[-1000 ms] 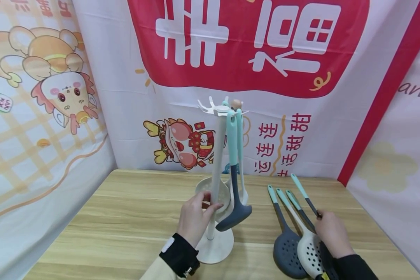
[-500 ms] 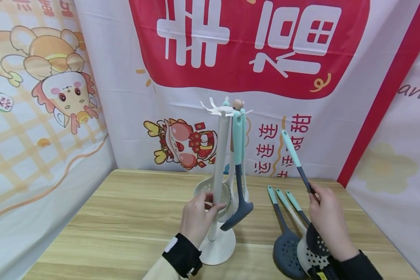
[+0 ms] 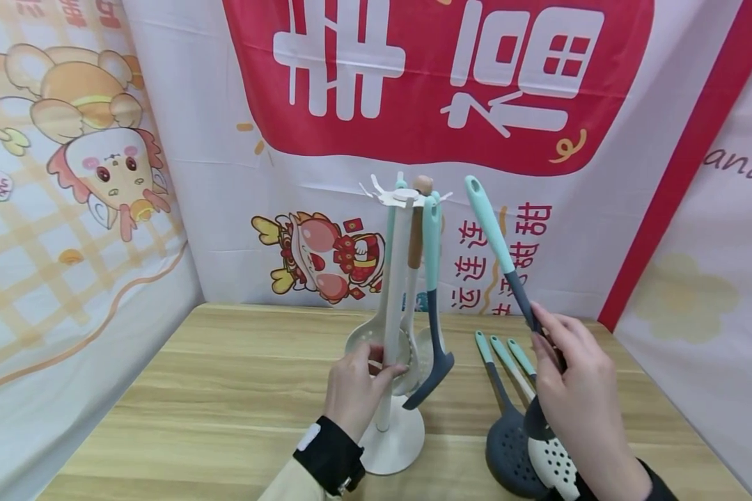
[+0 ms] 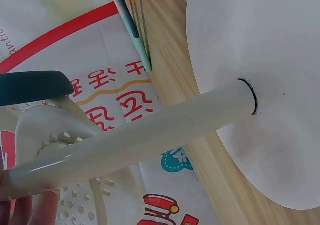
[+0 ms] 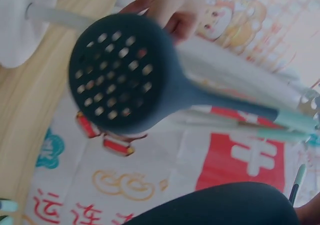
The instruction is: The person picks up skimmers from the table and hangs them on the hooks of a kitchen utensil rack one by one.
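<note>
My left hand (image 3: 358,386) holds the pole (image 3: 400,278) of a white utensil stand between thumb and fingers, above its round base (image 3: 395,445). My right hand (image 3: 579,386) grips a ladle (image 3: 491,226) by the dark part of its shaft; its mint handle end points up toward the stand. The ladle's dark bowl hangs below that hand, and its smooth curve fills the lower edge of the right wrist view. On the stand's hooks (image 3: 404,197) hang a dark perforated skimmer (image 5: 120,70) with a mint handle and several pale utensils, one with a brown handle (image 3: 416,240).
Right of the stand, a dark slotted turner (image 3: 512,452), a white perforated skimmer (image 3: 553,463) and another mint handle (image 3: 521,356) lie on the wooden table (image 3: 225,390). A printed cloth (image 3: 326,174) hangs behind, with more cloth at both sides.
My right hand has lifted the ladle from the pile and carried it up and left toward the stand. The stand has turned slightly under my left hand, shifting the hung skimmer rightward.
</note>
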### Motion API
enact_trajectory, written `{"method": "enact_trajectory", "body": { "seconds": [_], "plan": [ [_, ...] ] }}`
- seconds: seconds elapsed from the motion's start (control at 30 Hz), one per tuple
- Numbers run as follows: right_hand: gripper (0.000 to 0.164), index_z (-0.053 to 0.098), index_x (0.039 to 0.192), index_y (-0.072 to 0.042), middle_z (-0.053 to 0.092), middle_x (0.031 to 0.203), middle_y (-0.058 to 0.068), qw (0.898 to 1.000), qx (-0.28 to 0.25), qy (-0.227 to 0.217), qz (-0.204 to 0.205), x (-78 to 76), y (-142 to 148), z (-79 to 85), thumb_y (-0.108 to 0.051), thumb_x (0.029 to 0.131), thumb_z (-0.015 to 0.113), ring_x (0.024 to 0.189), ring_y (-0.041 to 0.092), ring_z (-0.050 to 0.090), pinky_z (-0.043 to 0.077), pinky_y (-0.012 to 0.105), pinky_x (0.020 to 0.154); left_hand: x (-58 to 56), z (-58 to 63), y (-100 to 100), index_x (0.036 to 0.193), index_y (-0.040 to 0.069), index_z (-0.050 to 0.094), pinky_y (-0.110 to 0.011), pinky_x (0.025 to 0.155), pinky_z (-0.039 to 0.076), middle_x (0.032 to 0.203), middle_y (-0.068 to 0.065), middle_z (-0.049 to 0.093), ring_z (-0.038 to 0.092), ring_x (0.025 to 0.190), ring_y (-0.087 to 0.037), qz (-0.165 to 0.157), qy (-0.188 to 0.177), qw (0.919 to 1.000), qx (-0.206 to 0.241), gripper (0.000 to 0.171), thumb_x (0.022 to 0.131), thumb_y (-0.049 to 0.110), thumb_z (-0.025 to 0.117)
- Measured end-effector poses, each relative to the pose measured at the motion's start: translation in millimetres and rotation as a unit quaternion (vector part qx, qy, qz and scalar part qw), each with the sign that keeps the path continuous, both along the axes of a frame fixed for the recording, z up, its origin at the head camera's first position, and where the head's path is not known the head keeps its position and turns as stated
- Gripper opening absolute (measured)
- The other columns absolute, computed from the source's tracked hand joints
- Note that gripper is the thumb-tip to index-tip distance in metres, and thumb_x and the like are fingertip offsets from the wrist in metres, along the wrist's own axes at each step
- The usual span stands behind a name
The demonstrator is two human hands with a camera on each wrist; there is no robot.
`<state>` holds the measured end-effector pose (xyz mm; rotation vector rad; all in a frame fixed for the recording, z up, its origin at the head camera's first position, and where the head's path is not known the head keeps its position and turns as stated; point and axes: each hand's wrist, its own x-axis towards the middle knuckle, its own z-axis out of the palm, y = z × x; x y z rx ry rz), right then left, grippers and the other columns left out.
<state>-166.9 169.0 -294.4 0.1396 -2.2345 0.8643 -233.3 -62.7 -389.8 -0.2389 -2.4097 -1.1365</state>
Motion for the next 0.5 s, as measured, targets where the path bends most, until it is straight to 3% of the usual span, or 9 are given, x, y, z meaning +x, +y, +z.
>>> {"method": "enact_trajectory", "body": {
  "seconds": [0.13, 0.27, 0.5],
  "plan": [
    [0.044, 0.062, 0.133, -0.005, 0.064, 0.111, 0.015, 0.999, -0.009, 0.032, 0.015, 10.3, -7, 4.3, 0.009, 0.092, 0.061, 0.081, 0.014, 0.051, 0.04, 0.007, 0.058, -0.4, 0.5, 2, 0.104, 0.01, 0.063, -0.022, 0.064, 0.059, 0.092, -0.004, 0.073, 0.068, 0.076, -0.012, 0.006, 0.004, 0.9999, -0.008, 0.034, 0.082, 0.028, 0.081],
    [0.044, 0.064, 0.131, -0.006, 0.066, 0.109, 0.014, 0.997, -0.014, 0.065, 0.035, 17.5, -12, 5.8, 0.01, 0.091, 0.062, 0.077, 0.003, 0.046, 0.037, 0.009, 0.054, -1.0, 0.3, 4, 0.104, 0.01, 0.064, -0.02, 0.065, 0.057, 0.091, -0.003, 0.072, 0.067, 0.075, -0.011, 0.011, 0.004, 0.9998, -0.013, 0.035, 0.081, 0.03, 0.082],
    [0.043, 0.066, 0.128, -0.004, 0.067, 0.106, 0.011, 0.994, -0.004, 0.096, 0.053, 26.8, -20, 8.9, 0.012, 0.088, 0.063, 0.074, 0.002, 0.045, 0.036, 0.011, 0.052, -2.1, 0.6, 8, 0.102, 0.011, 0.063, -0.019, 0.063, 0.056, 0.089, -0.002, 0.071, 0.066, 0.073, -0.01, 0.012, -0.003, 0.9999, -0.011, 0.035, 0.08, 0.03, 0.082]
  ]
}}
